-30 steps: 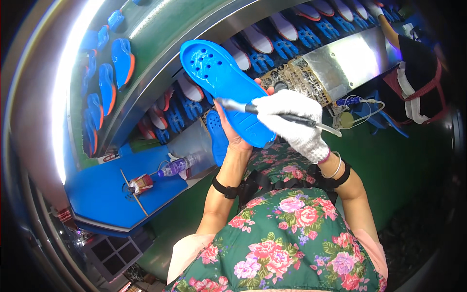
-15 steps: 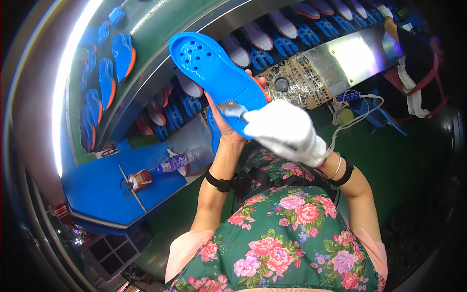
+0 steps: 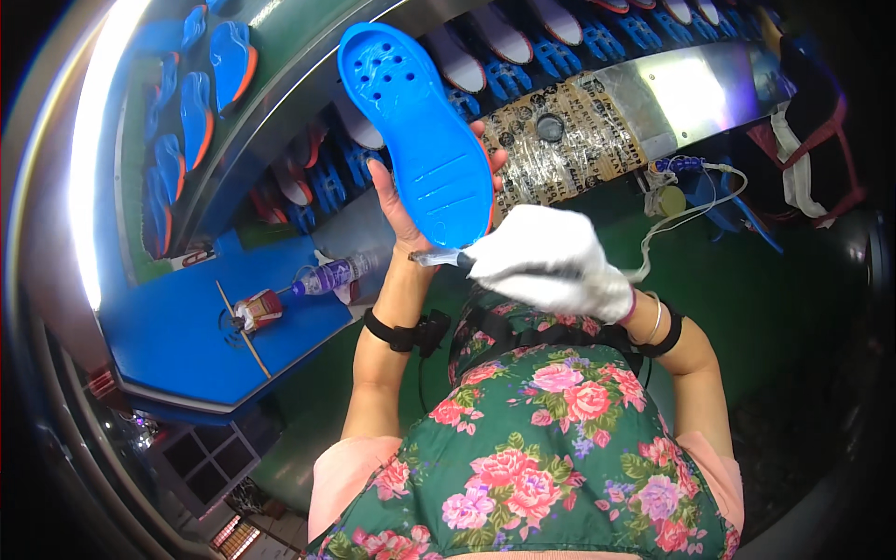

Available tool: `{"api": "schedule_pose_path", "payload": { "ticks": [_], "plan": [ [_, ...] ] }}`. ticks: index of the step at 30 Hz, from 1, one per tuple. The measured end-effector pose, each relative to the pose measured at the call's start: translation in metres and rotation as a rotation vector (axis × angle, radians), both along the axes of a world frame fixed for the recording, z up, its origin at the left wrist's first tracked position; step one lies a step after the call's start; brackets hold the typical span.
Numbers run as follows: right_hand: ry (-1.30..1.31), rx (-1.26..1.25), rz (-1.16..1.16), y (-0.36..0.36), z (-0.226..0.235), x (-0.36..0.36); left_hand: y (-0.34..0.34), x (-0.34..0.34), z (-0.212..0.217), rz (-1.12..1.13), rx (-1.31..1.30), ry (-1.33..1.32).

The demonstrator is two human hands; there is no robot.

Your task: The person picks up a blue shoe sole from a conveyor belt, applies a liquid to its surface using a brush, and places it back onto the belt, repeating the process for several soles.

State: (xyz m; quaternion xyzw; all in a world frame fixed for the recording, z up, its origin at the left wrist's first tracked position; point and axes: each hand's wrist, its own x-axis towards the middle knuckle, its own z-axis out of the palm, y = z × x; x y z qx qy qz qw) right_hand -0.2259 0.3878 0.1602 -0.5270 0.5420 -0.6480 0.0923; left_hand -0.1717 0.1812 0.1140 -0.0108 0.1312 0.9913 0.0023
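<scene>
A blue shoe sole with an orange edge rests in my bare left hand, the palm beneath it and fingers curled round its right side. Several round holes mark its far end and raised lines its near half; the surface looks wet and glossy. My right hand, in a white glove, is closed on the dark handle of a small brush. The bristles lie at the sole's near end, over my left wrist; whether they touch the sole I cannot tell.
On the blue side table lie a purple-labelled bottle and a small red container with a stick across it. More blue soles lie on the green belt at left. Uppers on blue clamps line the far side, beyond a tape-wrapped ledge.
The sole has turned more upright and sits slightly farther away. The brush has moved from the middle of the sole down to its near end.
</scene>
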Motion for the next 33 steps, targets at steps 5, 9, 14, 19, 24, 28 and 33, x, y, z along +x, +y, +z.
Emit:
{"api": "schedule_pose_path", "payload": {
  "ticks": [5, 9, 14, 19, 24, 28, 33],
  "plan": [
    [-0.004, 0.052, -0.180, -0.007, -0.003, 0.004, -0.014, 0.003, -0.008, -0.167, 0.027, 0.026],
    [0.189, 0.070, -0.073, -0.004, -0.004, 0.024, -0.019, -0.001, 0.000, -0.143, -0.091, 0.002],
    [-0.292, 0.092, 0.038, -0.005, -0.005, 0.016, -0.029, 0.000, -0.006, -0.274, 0.028, 0.118],
    [0.224, 0.054, -0.164, -0.008, -0.006, 0.007, -0.035, -0.008, -0.001, -0.436, 0.044, 0.136],
    [0.354, 0.061, -0.092, -0.011, -0.015, 0.029, -0.050, -0.016, 0.009, -0.409, -0.389, -0.042],
    [0.211, -0.013, -0.035, -0.014, -0.001, 0.008, -0.065, -0.011, 0.000, -0.471, -0.383, -0.078],
    [0.469, 0.088, -0.148, -0.019, -0.016, 0.020, -0.073, -0.025, 0.016, -0.560, -0.520, -0.112]
  ]
}}
